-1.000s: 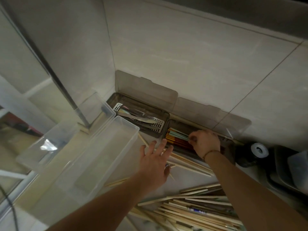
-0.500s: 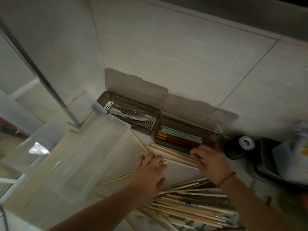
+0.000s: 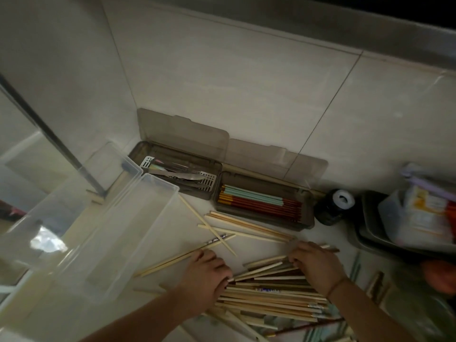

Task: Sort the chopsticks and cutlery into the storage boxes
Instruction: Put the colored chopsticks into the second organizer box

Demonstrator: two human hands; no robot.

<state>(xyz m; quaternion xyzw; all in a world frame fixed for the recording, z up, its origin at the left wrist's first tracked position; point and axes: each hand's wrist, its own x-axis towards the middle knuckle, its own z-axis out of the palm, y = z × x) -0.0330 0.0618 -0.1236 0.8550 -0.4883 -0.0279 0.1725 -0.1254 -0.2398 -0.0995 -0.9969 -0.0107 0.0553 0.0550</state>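
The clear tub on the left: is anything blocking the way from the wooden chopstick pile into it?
Nothing visible. The clear tub is open-topped and looks empty, right beside the pile. Both hands, left and right, are already on the chopsticks.

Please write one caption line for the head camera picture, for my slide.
Both hands, left hand and right hand, reach into the wooden chopstick pile before two open brown boxes.
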